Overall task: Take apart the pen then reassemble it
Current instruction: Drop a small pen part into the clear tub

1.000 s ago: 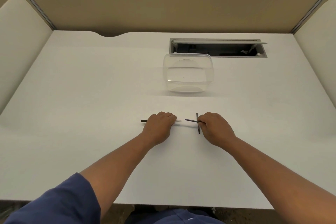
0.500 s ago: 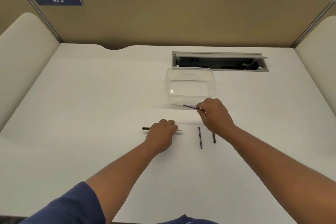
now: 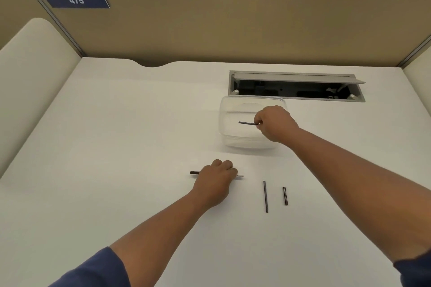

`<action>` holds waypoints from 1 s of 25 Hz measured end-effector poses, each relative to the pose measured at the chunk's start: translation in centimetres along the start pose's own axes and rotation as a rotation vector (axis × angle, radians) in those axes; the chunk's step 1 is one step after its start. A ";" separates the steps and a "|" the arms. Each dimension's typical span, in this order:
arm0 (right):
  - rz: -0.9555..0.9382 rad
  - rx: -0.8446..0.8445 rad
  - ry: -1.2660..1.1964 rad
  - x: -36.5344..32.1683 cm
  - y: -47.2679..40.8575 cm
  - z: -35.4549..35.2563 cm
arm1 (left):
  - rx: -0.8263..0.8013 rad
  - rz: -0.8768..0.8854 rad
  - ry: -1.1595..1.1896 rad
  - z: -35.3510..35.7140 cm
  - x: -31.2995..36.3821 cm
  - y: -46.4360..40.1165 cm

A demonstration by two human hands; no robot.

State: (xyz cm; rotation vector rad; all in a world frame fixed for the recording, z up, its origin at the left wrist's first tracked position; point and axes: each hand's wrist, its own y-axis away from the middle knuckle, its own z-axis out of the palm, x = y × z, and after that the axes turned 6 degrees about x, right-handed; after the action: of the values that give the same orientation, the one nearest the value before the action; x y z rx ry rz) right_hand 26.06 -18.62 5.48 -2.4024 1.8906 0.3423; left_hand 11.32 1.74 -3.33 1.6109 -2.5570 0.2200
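Pen parts lie spread on a white desk (image 3: 116,147): nearest, a long dark rod (image 3: 265,196) and a short piece (image 3: 285,196), set aside side by side. Left hand (image 3: 215,182) pins the pen body (image 3: 194,172) flat. Farther off, right hand (image 3: 274,122) pinches a dark piece (image 3: 247,123) above a clear container (image 3: 251,142), probably to drop it in.

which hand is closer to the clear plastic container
The right hand: it is over the clear container, pinching a dark pen piece. The left hand rests on the desk nearer the person, gripping another pen part.
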 end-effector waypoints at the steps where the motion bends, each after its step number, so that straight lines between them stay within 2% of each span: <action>1: 0.004 -0.047 0.010 0.0 -0.7 0.4 | 0.014 0.005 0.011 0.2 -0.2 -0.1; 10: -0.014 -0.213 0.092 0.6 -4.6 3.4 | 0.067 0.039 0.053 0.9 -0.6 -0.9; 25: 0.009 -0.216 0.058 1.0 -4.5 4.6 | 0.068 0.034 0.082 0.7 -0.7 -0.8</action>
State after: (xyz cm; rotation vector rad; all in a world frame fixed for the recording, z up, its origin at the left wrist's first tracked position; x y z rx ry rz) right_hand 30.02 -17.59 0.42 -2.5646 1.9834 0.5068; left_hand 12.32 1.88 -4.11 1.5473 -2.5431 0.3713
